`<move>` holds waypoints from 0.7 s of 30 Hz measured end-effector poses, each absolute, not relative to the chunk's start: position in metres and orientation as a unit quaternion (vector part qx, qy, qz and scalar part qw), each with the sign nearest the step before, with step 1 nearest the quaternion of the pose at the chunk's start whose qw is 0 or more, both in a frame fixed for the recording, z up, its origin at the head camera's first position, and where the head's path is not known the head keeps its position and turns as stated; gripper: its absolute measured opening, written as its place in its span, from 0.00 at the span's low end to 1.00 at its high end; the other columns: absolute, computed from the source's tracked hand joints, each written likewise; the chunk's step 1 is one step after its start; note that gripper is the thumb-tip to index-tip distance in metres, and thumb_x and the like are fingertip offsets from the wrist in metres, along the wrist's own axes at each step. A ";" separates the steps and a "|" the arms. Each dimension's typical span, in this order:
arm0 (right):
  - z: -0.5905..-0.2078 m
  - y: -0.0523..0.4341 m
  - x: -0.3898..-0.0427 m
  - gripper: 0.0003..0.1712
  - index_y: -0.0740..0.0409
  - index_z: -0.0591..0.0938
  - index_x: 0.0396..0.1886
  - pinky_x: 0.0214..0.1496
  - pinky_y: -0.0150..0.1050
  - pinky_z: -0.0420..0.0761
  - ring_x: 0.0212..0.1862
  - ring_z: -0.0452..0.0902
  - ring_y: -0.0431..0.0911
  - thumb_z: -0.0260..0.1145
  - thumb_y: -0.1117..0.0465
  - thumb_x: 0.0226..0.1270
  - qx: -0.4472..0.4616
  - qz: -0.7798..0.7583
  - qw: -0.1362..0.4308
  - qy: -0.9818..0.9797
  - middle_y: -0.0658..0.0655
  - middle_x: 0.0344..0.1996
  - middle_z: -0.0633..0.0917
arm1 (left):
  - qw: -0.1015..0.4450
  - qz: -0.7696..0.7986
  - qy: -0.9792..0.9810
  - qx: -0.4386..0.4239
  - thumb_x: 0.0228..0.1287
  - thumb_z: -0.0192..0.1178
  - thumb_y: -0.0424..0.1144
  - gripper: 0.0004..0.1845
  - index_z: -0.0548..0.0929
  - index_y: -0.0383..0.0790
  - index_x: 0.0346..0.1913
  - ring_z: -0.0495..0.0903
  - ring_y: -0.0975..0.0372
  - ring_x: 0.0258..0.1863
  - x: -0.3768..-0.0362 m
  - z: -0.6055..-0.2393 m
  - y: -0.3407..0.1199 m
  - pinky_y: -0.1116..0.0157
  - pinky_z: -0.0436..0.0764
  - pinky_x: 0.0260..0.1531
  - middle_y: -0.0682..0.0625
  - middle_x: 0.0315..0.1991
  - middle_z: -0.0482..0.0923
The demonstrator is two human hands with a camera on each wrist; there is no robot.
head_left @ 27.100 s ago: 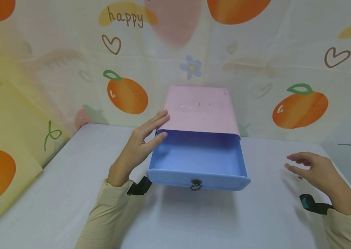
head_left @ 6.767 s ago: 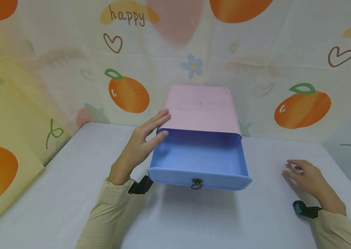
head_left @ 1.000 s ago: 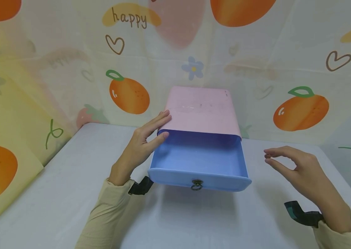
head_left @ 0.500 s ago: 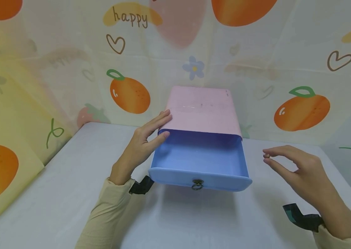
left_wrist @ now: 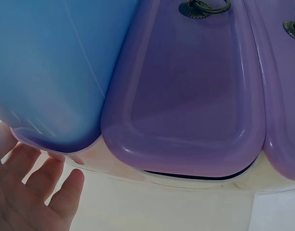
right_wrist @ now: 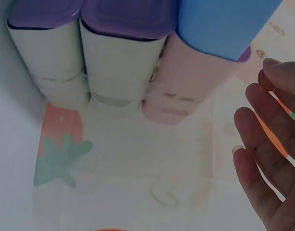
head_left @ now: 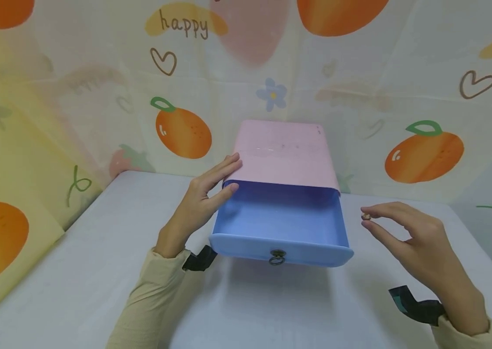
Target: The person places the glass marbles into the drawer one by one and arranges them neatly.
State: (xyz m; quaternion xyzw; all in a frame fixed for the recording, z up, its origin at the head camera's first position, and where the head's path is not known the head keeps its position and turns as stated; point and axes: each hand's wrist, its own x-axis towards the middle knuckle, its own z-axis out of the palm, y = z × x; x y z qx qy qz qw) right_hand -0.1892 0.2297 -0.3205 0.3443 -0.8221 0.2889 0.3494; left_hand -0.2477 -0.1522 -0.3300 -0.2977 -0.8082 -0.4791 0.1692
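A pink cabinet (head_left: 283,152) stands at the back of the table with its blue top drawer (head_left: 278,225) pulled out and nothing visible inside. My left hand (head_left: 198,198) rests with straight fingers against the cabinet's left side, by the drawer's corner. My right hand (head_left: 367,214) hovers just right of the drawer and pinches a small brownish object (head_left: 365,217) between thumb and forefinger. The left wrist view shows the blue drawer (left_wrist: 46,72) above purple drawers (left_wrist: 186,96). In the right wrist view my right hand's fingers (right_wrist: 267,163) are spread; the small object is not visible there.
A ring handle (head_left: 277,257) hangs on the drawer front. The white table (head_left: 75,271) is walled on three sides by a fruit-print cloth (head_left: 97,97). Black straps sit on both wrists.
My right hand has drifted left toward the drawer with the small object pinched; several seconds ago that object lay on the table at the right. The left hand has not moved.
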 end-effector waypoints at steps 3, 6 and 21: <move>-0.317 0.227 -0.188 0.29 0.60 0.88 0.44 0.54 0.13 0.72 0.49 0.77 0.20 0.60 0.39 0.69 0.341 0.281 0.341 -0.830 0.55 0.36 0.90 | 0.167 -0.479 -0.809 -0.296 0.71 0.57 0.37 0.26 0.71 0.47 0.71 0.57 0.66 0.77 -0.248 -0.331 -0.151 0.54 0.62 0.75 0.56 0.75 0.63; -0.314 0.224 -0.187 0.18 0.59 0.88 0.46 0.55 0.13 0.72 0.49 0.77 0.20 0.70 0.50 0.65 0.337 0.276 0.332 -0.837 0.55 0.37 0.90 | 0.168 -0.479 -0.810 -0.293 0.71 0.57 0.37 0.26 0.71 0.47 0.71 0.57 0.67 0.77 -0.247 -0.330 -0.151 0.54 0.63 0.75 0.57 0.75 0.63; -0.296 0.201 -0.194 0.30 0.58 0.88 0.46 0.56 0.13 0.72 0.45 0.83 0.36 0.57 0.37 0.69 0.372 0.255 0.323 -0.832 0.53 0.38 0.90 | 0.167 -0.478 -0.812 -0.291 0.71 0.57 0.38 0.26 0.71 0.47 0.71 0.58 0.66 0.77 -0.246 -0.330 -0.151 0.54 0.63 0.75 0.56 0.75 0.63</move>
